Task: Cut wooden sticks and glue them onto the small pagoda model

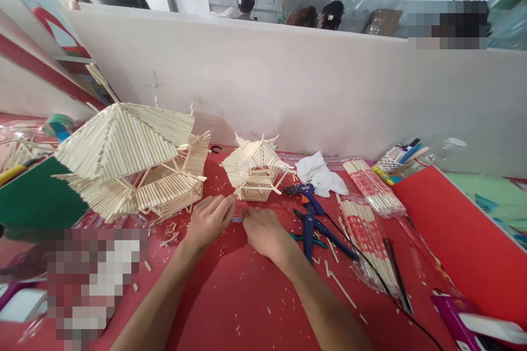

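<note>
Pale partition [288,77] across the upper frame, heads of several people visible beyond it. Below, a red tabletop [230,296] strewn with stick offcuts.

Centre: small pavilion model [259,162] of pale sticks, tiered roof, upright on the table just beyond the hands. Larger stick model [127,148] at left, broad sloping roof, some sticks jutting out.

Left hand [212,219] and right hand [263,230] near each other, centre frame, in front of the small model. Fingers curled and drawn in on both, neither spread wide. A short bluish strip [237,219] shows in the gap between them; cannot tell whether either hand grips it or it lies on the table. Fingertips partly hidden.

Right of the hands: blue glue gun [308,196], its nozzle towards the small model; blue-handled cutter [308,233] just below; crumpled white tissue [321,174] above. Further right, bundled sticks [368,244] in clear wrap.

Step in hand, my reading: close two-handed work on a small part beside the model. Next move seems to call for steady fingertips and clearance from the model's projecting sticks.
</note>
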`<state>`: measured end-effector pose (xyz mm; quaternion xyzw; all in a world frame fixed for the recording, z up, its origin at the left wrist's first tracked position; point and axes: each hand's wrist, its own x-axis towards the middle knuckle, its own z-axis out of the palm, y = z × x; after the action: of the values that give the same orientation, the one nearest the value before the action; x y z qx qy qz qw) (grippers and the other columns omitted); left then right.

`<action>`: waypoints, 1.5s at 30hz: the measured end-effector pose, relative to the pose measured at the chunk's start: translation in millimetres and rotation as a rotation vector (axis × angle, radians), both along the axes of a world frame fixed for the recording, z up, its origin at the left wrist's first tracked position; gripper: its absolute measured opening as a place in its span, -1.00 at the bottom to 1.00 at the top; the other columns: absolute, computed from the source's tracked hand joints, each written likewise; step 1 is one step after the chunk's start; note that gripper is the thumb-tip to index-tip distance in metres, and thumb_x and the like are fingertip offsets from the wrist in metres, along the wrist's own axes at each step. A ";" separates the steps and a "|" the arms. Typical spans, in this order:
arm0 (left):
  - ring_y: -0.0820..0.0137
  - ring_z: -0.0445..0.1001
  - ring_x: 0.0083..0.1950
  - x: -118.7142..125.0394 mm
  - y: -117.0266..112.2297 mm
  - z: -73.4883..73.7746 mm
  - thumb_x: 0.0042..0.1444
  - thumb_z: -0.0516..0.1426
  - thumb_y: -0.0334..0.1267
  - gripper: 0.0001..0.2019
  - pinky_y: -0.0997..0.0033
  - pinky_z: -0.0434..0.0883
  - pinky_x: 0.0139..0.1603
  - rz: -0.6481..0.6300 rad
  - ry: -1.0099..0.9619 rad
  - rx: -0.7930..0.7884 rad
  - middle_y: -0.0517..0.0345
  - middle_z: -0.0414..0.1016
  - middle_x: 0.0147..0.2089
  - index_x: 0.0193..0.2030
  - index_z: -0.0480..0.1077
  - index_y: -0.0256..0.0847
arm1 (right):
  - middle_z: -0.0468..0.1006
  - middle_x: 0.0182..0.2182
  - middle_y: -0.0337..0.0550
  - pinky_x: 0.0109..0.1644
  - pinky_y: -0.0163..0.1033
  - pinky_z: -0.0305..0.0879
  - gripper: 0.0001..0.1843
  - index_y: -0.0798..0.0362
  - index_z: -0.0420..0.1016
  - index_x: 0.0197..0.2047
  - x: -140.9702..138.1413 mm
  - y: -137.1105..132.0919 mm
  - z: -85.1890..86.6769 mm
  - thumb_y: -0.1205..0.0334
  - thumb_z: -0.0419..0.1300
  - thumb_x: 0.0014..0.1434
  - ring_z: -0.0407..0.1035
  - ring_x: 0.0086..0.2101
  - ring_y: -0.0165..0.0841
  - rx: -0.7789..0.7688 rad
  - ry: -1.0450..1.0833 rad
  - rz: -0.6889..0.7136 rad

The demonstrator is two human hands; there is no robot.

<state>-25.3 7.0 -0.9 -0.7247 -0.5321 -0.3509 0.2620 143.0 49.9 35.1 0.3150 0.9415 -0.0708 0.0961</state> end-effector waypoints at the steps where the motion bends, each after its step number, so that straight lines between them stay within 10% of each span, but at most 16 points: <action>1: 0.47 0.34 -0.51 0.2 0.1 0.3 0.29 0.14 -0.44 -0.91 0.44 0.26 -0.39 0.000 -0.001 -0.001 0.29 0.37 -0.53 -0.18 0.47 -0.22 | 0.62 -0.07 0.20 -0.08 -0.12 0.42 -0.65 0.23 0.48 0.12 1.4 1.4 0.8 0.44 0.00 0.37 0.55 -0.05 -0.08 0.015 0.020 -0.001; 19: 0.49 0.35 -0.51 -0.6 -0.9 -0.4 0.33 0.11 -0.41 -0.90 0.45 0.28 -0.39 0.015 0.011 -0.022 0.30 0.37 -0.54 -0.16 0.47 -0.22 | 0.69 -0.25 0.12 -0.20 -0.12 0.42 -0.59 0.09 0.48 0.12 -1.8 11.8 5.4 0.10 -0.09 0.50 0.62 -0.21 -0.06 -0.012 0.095 -0.161; 26: 0.48 0.36 -0.51 0.0 -0.4 0.6 0.30 0.14 -0.43 -0.92 0.44 0.29 -0.38 0.005 0.006 -0.004 0.30 0.38 -0.53 -0.18 0.45 -0.22 | 0.66 -0.15 0.17 -0.18 -0.17 0.42 -0.66 0.16 0.45 0.12 -4.0 10.6 -3.7 0.44 0.00 0.37 0.61 -0.14 -0.09 0.051 0.107 -0.133; 37: 0.49 0.35 -0.53 0.7 0.1 2.7 0.31 0.13 -0.44 -0.92 0.45 0.28 -0.39 -0.005 0.002 0.002 0.31 0.37 -0.53 -0.17 0.44 -0.22 | 0.69 -0.20 0.19 -0.13 -0.11 0.45 -0.56 0.19 0.40 0.17 -3.0 11.5 -1.0 0.02 0.14 0.41 0.62 -0.14 -0.03 -0.065 0.001 -0.199; 45: 0.48 0.39 -0.52 -0.2 -0.6 2.4 0.31 0.11 -0.43 -0.88 0.45 0.29 -0.38 -0.002 0.000 -0.023 0.29 0.41 -0.52 -0.11 0.46 -0.21 | 0.61 -0.01 0.27 -0.06 -0.15 0.39 -0.33 0.23 0.16 0.40 28.5 6.8 21.8 0.56 0.06 0.23 0.53 0.00 -0.08 -0.149 0.025 -0.092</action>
<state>-25.5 6.3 1.6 -0.7281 -0.5354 -0.3450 0.2534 171.5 56.7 56.9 0.3489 0.9194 -0.1491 0.1041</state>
